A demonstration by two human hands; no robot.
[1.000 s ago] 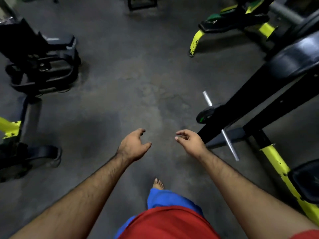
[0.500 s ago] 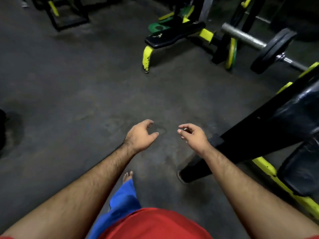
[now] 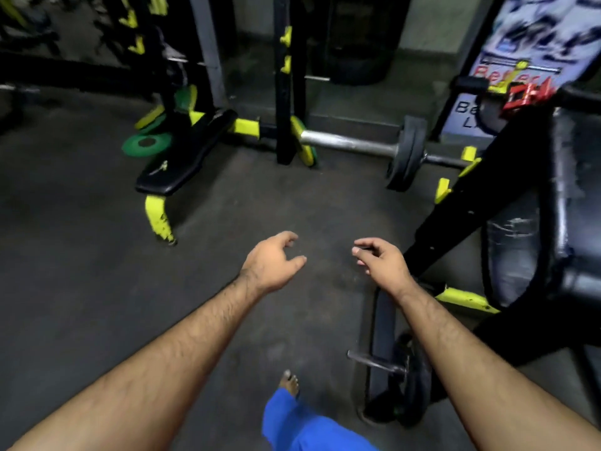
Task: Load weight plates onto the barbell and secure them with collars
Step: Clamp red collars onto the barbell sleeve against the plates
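Note:
My left hand (image 3: 273,262) and my right hand (image 3: 382,263) hang out in front of me over the bare floor, fingers loosely curled, holding nothing. Ahead lies a barbell with a thick steel sleeve (image 3: 348,142) and a black weight plate (image 3: 406,153) on it, well beyond both hands. Green plates (image 3: 146,143) lie and lean on the floor at the back left. A red collar (image 3: 527,92) sits on a bar at the upper right. Another dark plate (image 3: 411,385) hangs on a peg low at my right.
A black bench with yellow legs (image 3: 182,164) stands ahead left. A black rack upright (image 3: 286,92) rises behind the barbell. A padded black machine (image 3: 533,222) crowds the right side. My bare foot (image 3: 289,382) steps on the grey floor (image 3: 81,255).
The view has lifted and advanced: the bench, rack and barbell now sit closer and more central. Both hands stay in front, empty, in much the same pose.

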